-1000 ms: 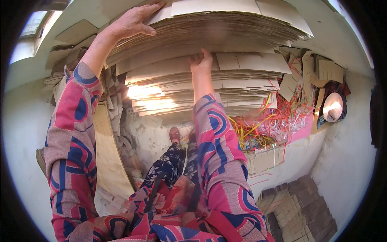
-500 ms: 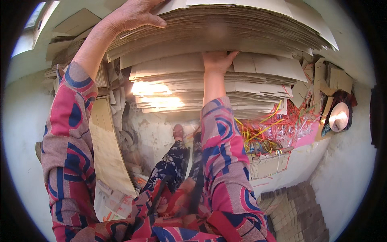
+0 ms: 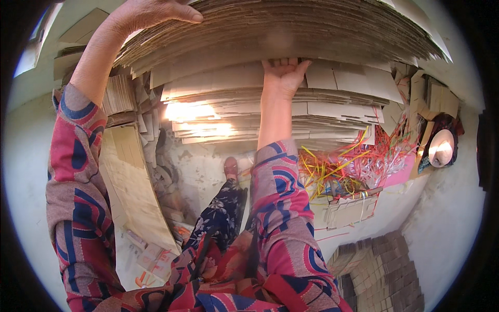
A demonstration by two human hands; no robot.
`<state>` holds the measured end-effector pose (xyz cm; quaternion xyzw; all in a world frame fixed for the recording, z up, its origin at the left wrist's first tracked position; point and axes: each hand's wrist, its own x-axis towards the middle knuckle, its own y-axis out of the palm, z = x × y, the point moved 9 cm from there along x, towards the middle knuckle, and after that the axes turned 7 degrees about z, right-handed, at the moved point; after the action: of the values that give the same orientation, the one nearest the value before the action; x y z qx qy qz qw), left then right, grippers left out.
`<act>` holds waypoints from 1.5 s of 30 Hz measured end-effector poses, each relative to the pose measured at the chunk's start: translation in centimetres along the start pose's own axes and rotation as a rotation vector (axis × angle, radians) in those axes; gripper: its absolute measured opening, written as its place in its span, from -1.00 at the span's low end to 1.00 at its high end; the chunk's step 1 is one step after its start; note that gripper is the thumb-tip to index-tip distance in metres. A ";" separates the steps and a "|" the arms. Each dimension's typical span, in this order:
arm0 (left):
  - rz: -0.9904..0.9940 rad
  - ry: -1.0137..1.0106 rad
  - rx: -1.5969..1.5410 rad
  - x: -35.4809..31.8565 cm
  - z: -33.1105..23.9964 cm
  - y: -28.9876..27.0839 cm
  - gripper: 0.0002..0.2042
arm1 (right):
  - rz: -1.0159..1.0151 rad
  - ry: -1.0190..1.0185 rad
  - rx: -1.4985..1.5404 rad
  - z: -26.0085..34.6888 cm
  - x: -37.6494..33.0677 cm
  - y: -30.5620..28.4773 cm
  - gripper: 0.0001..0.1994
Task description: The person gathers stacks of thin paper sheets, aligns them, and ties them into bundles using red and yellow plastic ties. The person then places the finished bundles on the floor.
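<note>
1. At the upper center, a thick stack of flat cardboard sheets (image 3: pixel 291 34) spans the frame, its layered edges facing the viewer; its top runs out of the picture.
2. The left hand (image 3: pixel 148 13), at the upper left, lies against that stack's left part, thumb spread along the edge. The frame cuts off its other fingers, so I cannot tell how tightly it grips.
3. The right hand (image 3: pixel 285 77) is open, palm up, under the stack's lower edge near the center, thumb held wide; its fingertips are partly hidden beneath the cardboard.
4. Just below, a lower pile of cardboard (image 3: pixel 234 109) shows several uneven layers. Bright light washes out detail on its left side; the right forearm covers part of its middle.
5. Right of center stands what looks like a cardboard box (image 3: pixel 349 213), bound with a pale strap. Tangled red, yellow and whitish strips (image 3: pixel 353 161) heap at its top; its depth and bottom contents are hidden.
6. Beside the tangle, toward the right edge, a pale round hat (image 3: pixel 442 148) rests on dark cloth.
7. At the lower right, packed bundles of cardboard (image 3: pixel 384 275) are cut off by the frame's bottom.
8. Only 1 reddish shoe (image 3: pixel 231 168) shows clearly, below center.
</note>
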<state>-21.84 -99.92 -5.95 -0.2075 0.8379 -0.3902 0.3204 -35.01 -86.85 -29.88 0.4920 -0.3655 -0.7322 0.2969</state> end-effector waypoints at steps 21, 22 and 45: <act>-0.255 0.025 0.430 -1.9 -4.5 0.7 -0.25 | 0.103 0.084 -0.006 -0.2 1.3 -0.3 -0.57; -0.311 -0.002 0.424 -2.5 -6.5 0.8 -0.26 | 0.096 0.089 0.013 -0.1 1.3 -0.8 -0.57; -0.309 0.100 0.422 -1.0 -9.3 3.9 -0.21 | 0.056 -0.035 0.149 5.4 -3.1 -2.5 -0.47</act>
<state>-27.98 -92.07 -4.09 -0.2420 0.7112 -0.6102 0.2515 -39.17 -81.66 -29.06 0.4895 -0.4379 -0.7029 0.2731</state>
